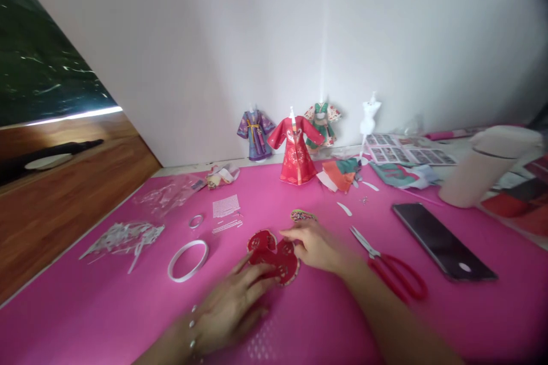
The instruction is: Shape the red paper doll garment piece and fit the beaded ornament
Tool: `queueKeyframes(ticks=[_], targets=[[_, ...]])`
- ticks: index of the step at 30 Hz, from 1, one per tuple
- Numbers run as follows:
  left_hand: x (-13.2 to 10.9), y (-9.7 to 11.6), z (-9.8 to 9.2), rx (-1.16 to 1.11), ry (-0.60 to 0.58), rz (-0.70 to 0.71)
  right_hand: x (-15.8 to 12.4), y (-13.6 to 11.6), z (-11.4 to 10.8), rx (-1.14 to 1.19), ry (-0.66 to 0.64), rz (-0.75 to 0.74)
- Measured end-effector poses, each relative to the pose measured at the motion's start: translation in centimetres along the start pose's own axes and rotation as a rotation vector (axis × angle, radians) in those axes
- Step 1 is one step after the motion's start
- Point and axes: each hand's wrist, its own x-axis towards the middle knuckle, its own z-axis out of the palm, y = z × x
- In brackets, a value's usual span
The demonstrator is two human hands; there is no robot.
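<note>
A small red collar-shaped piece (pixel 287 258) with a pale beaded-looking edge and a gap at its top lies flat on the pink mat. My left hand (pixel 240 299), slightly blurred, rests over its lower left part with the fingers spread. On the upper right side, my right hand (pixel 314 244) reaches in with the index finger stretched out and the thumb apart, touching or just over the edge. Just beyond the right hand lies a little multicoloured patterned piece (pixel 303 215), partly covered. Parts of the collar are hidden under my left fingers.
Red-handled scissors (pixel 389 262) and a dark phone (pixel 443 242) lie at right, near a pale tumbler (pixel 483 168). Left are a white tape roll (pixel 187 260), a pearl sticker sheet (pixel 226 206) and a plastic bag (pixel 122 239). Dressed miniature forms, including a red gown (pixel 296 151), stand behind.
</note>
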Motion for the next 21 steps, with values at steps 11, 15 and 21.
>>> queueKeyframes(ticks=[11, 15, 21], targets=[[3.5, 0.5, -1.4, -0.745, 0.306, -0.444, 0.5, -0.1, -0.5, -0.043, 0.218, 0.067], [5.2, 0.7, -1.7, -1.100, 0.370, -0.592, 0.6, -1.0, -1.2, -0.081, 0.287, 0.090], [5.1, 0.6, -1.3, -1.340, 0.373, -0.654, 0.6, -2.4, -2.0, -0.124, 0.261, 0.049]])
